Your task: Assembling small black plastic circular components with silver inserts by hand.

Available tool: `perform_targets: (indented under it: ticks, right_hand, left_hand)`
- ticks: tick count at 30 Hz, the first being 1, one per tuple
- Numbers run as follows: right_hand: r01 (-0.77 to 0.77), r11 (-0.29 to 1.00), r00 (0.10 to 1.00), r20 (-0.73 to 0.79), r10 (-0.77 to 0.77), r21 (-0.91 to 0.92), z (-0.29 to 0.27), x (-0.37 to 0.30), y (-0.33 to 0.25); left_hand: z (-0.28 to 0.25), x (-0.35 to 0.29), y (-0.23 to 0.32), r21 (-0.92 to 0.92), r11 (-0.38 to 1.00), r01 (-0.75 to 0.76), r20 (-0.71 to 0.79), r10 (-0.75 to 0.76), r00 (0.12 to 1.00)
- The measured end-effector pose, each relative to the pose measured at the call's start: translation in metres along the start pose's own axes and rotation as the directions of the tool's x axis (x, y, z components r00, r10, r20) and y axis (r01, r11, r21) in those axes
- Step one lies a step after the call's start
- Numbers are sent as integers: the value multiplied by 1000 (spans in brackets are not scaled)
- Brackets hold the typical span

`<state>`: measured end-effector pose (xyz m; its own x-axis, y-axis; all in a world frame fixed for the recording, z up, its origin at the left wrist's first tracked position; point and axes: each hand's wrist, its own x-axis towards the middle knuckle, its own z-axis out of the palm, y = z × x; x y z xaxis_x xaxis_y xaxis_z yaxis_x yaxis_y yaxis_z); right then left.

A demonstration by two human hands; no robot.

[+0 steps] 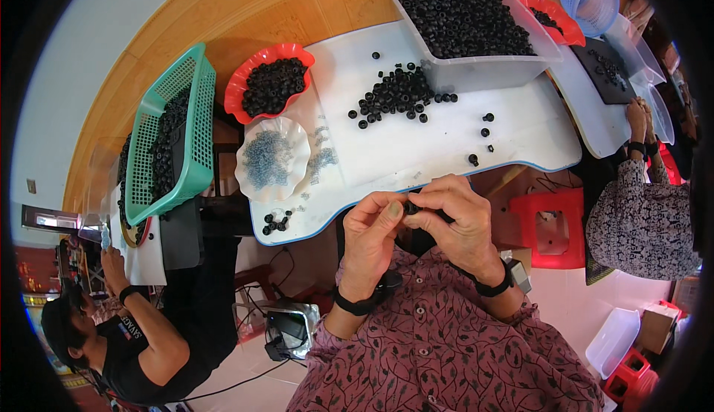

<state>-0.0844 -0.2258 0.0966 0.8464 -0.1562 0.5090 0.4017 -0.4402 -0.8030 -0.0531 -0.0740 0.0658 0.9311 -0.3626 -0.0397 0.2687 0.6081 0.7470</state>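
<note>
In front of my chest, just off the table's near edge, my left hand and my right hand meet at the fingertips. Between them they pinch a small black round part, mostly covered by the fingers. Beyond my hands a loose pile of black round parts lies on the white table. A few single ones are scattered to the right of the pile. At the left, a white scalloped dish holds many tiny metal springs, and more springs lie beside it.
A large clear bin full of black parts stands at the back. Left of it are a red bowl of black parts and a green basket. Co-workers sit at the left and right. A red stool stands on the right.
</note>
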Motion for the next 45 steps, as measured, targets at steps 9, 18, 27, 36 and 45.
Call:
perform_targets:
  ticks: [9,18,27,36,45]
  right_hand:
    - [37,997,999,25,-35,-74,1,2,5]
    - [1,999,998,56,2,-54,3,4,5]
    - [0,1000,997,81,2,-19,4,3,6]
    - [-252,955,951,222,214,157,2,6,2]
    - [-228,921,950,280,139,315,20,0,10]
  left_hand:
    - [2,1,4,41,995,91,79,-94,992]
    - [-9,2,5,165,985,55,198,-88,976]
    - [-26,6,0,133,982,137,283,-170,944]
    - [-20,5,1,159,977,139,189,-168,967]
    - [-22,5,-4,-8,993,121,229,-116,966]
